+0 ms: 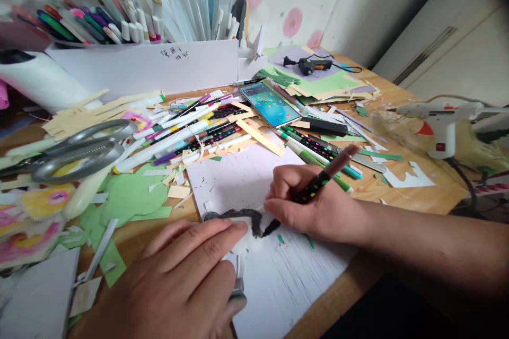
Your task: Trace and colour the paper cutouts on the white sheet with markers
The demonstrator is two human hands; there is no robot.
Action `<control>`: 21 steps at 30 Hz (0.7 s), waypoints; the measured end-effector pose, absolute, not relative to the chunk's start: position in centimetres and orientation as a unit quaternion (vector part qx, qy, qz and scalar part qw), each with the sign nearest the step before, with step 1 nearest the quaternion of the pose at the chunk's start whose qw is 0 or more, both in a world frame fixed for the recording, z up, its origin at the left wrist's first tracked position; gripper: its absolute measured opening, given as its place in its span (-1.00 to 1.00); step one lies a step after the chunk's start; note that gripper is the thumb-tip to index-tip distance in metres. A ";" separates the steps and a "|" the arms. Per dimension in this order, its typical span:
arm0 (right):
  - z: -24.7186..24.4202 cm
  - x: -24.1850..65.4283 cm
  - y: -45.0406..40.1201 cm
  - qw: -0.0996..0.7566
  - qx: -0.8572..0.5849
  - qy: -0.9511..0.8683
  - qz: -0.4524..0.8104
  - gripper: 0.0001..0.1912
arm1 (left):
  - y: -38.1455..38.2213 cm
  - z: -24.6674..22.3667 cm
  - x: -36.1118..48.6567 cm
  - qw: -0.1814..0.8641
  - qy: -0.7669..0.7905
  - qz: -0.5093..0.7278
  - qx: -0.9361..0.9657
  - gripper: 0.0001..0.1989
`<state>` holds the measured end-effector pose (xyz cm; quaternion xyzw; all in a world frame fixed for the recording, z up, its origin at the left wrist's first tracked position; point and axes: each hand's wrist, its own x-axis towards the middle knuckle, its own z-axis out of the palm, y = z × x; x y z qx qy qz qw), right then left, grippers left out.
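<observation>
My right hand (308,203) is closed around a black marker (312,189) with coloured dots and a brownish end. Its dark tip touches the black edge of a small white paper piece (242,241). My left hand (191,275) presses that piece down with the index and middle fingertips, the thumb curled in below. Part of the piece is hidden under the fingers. Beneath lies a larger white sheet (294,280) marked with black strokes and small green smudges. Beside the left thumb shows a small grey object (237,287), partly covered.
Grey-handled scissors (79,150) lie left among green and cream paper scraps (135,193). Several markers (178,137) and a lit phone (270,103) lie behind the sheet. A white pen box (147,68) stands at the back. Glue guns, one black (314,66), one white (443,121), sit right.
</observation>
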<state>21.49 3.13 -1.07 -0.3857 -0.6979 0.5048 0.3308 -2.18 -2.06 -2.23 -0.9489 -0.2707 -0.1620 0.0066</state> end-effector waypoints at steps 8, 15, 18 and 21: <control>-1.1 21.6 3.1 0.324 -0.374 -0.708 0.504 -0.70 | -2.4 -2.5 -2.0 -0.020 -0.295 -0.186 -0.937 -0.80; -1.2 21.5 3.2 0.327 -0.378 -0.705 0.502 -0.71 | -2.2 -2.6 -1.8 -0.016 -0.294 -0.215 -0.931 -0.83; -1.2 21.3 3.2 0.341 -0.383 -0.710 0.482 -0.70 | -2.2 -2.5 -1.8 -0.006 -0.283 -0.207 -0.936 -0.85; -1.2 21.2 3.3 0.378 -0.395 -0.691 0.473 -0.69 | -2.2 -2.4 -1.8 -0.004 -0.287 -0.207 -0.935 -0.83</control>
